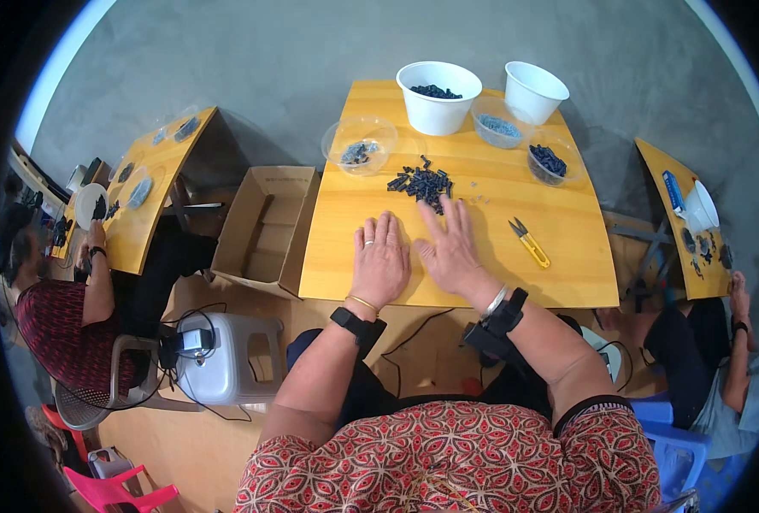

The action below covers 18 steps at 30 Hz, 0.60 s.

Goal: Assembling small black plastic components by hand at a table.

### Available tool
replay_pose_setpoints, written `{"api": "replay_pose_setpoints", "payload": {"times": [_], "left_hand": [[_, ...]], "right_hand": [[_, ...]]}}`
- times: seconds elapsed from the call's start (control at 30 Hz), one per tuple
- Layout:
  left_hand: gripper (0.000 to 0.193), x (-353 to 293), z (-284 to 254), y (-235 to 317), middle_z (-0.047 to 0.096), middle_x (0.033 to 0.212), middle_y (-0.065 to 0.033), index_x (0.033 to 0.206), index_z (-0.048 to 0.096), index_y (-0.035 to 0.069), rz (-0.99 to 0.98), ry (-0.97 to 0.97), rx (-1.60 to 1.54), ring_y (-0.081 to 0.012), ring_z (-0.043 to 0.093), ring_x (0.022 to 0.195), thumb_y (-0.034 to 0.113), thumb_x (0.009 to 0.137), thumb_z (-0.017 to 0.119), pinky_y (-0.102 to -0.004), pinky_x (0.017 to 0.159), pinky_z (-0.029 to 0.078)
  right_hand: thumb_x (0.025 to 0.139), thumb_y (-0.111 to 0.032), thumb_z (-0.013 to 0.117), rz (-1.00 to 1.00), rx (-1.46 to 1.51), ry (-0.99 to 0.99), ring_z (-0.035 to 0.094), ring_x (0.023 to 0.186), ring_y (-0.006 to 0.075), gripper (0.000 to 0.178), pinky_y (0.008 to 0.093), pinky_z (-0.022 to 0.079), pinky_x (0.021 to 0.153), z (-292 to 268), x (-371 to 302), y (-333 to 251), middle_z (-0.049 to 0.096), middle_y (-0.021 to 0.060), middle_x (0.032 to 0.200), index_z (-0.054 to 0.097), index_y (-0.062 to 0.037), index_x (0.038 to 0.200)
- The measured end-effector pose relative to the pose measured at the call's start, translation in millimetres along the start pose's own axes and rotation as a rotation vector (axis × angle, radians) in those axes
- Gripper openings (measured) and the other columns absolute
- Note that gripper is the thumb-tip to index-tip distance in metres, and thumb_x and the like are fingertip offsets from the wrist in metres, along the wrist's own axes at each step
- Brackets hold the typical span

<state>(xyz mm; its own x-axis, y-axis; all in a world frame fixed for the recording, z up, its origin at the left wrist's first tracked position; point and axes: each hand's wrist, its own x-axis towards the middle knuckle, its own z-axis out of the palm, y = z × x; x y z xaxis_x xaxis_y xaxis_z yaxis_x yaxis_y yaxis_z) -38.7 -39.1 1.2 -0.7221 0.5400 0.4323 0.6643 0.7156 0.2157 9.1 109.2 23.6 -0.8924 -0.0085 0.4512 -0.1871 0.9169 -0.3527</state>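
Note:
My left hand (382, 263) lies flat on the wooden table (345, 222), fingers stretched out, holding nothing. Beside it my right hand (453, 253) is spread, its fingertips at the near edge of a pile of small dark cylindrical pieces (420, 182). A few tiny pale bits (479, 199) lie just right of the pile. Yellow-handled thread snips (530, 243) rest to the right of my right hand. Beyond the pile stand a clear bowl of small dark and silvery pieces (360, 154), a clear bowl of dark pieces (549, 162) and a clear bowl of greyish-blue small parts (498, 126).
A white tub (438, 109) with dark pieces and a second white tub (537, 89) stand at the table's far edge. An open cardboard box (264, 224) sits on the left. People work at tables on both sides, and a white stool (226, 359) with cables stands left of me.

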Motion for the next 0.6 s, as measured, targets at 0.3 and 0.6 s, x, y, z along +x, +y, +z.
{"api": "replay_pose_setpoints", "payload": {"times": [0.3, 0.6], "left_hand": [[0.052, -2.5, 1.1, 3.4, 0.039, 0.133, -0.0203, 0.125, 0.04, -0.007, -0.038, -0.046, -0.024, -0.0381, 0.036, 0.121, 0.024, 0.084, 0.048, -0.0474, 0.101, 0.025], [0.05, -4.6, 1.1, 4.2, 0.04, 0.131, -0.0203, 0.125, 0.04, -0.006, -0.027, -0.021, 0.006, -0.0364, 0.037, 0.119, 0.022, 0.084, 0.048, -0.0459, 0.101, 0.026]], "right_hand": [[0.087, -0.044, 0.044, 0.132, -0.094, -0.164, 0.017, 0.126, 0.0514, 0.068, 0.0534, 0.012, 0.105, 17.4, 5.7, 15.1, 0.022, 0.0357, 0.135, 0.024, -0.0018, 0.137], [0.088, -0.044, 0.042, 0.222, -0.124, -0.232, 0.012, 0.131, 0.0471, 0.069, 0.0507, 0.008, 0.107, 25.9, 28.2, 15.9, 0.016, 0.0311, 0.141, 0.02, -0.0044, 0.139]]}}
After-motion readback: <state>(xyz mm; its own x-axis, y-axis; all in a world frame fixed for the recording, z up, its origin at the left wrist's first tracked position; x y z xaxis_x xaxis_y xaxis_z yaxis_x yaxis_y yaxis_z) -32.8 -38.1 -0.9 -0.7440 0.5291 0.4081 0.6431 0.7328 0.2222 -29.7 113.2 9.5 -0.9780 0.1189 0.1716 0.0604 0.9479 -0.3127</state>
